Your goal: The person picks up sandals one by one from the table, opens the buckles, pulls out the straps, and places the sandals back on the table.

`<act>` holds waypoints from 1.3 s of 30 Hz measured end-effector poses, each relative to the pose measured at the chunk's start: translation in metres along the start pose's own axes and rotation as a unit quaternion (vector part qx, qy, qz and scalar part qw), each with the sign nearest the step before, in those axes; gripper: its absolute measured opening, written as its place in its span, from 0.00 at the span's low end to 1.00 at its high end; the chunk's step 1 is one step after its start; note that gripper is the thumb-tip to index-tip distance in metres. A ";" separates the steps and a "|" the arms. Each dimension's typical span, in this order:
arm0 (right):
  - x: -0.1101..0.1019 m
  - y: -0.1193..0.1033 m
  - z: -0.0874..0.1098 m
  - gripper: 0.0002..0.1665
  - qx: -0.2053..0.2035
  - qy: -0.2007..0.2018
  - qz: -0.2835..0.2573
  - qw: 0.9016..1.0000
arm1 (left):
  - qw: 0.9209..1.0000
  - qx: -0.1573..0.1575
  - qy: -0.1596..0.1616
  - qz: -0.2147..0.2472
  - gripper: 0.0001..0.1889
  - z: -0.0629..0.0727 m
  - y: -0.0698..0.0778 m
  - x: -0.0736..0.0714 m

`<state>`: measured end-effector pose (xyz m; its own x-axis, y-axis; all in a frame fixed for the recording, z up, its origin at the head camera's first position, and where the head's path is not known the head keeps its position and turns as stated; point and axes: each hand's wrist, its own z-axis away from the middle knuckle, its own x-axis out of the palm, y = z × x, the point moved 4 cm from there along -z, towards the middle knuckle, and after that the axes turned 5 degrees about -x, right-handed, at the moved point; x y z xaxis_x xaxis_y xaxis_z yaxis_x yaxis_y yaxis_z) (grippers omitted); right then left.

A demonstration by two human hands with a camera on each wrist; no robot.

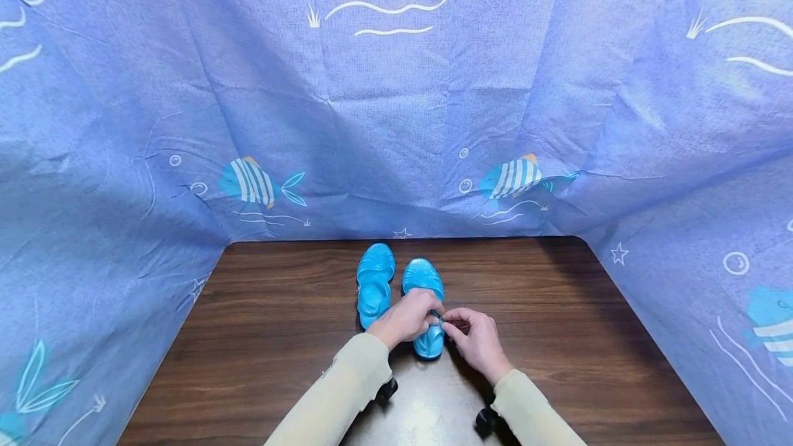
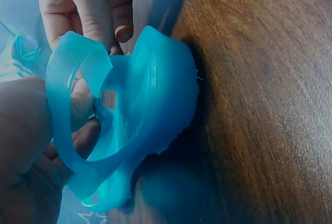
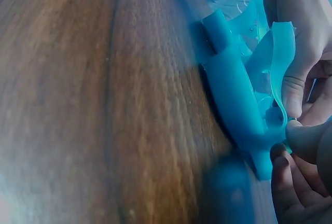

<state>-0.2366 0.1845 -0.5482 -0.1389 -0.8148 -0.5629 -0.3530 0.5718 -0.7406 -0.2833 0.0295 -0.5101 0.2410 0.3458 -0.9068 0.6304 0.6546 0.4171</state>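
A bright blue jelly sandal (image 1: 423,275) lies on the table with its toe pointing away. Over its middle my left hand (image 1: 405,315) pinches the ankle strap at the sandal's right side. From the right, my right hand (image 1: 478,339) pinches the same spot between thumb and fingertips. In the left wrist view the strap (image 2: 59,110) arches in a loop above the heel. The fingertips meet at the strap's side in the right wrist view and largely hide the fastening there. The matching sandal (image 1: 375,261) lies to the left, untouched.
Both sandals rest on a dark wood-grain table (image 1: 279,336). A blue cloth with printed fish (image 1: 396,88) hangs behind it and along both sides. Black wrist devices (image 1: 486,422) sit under the cream sleeves (image 1: 337,391).
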 end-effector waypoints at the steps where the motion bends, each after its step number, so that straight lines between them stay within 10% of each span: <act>1: 0.000 0.001 0.001 0.07 0.001 -0.004 -0.002 1.000 | 1.000 -0.001 0.000 0.001 0.08 0.000 0.000 0.001; 23: -0.001 0.002 -0.002 0.08 -0.006 -0.006 0.021 1.000 | 1.000 0.003 -0.007 -0.017 0.07 -0.005 0.001 0.002; 39: -0.001 0.001 -0.005 0.15 0.067 0.030 -0.032 0.997 | 1.000 -0.008 -0.009 -0.003 0.08 -0.003 0.003 0.001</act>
<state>-0.2418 0.1857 -0.5462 -0.1766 -0.8517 -0.4934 -0.2375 0.5233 -0.8184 -0.2839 0.0340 -0.5093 0.2509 0.3295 -0.9102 0.6203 0.6671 0.4125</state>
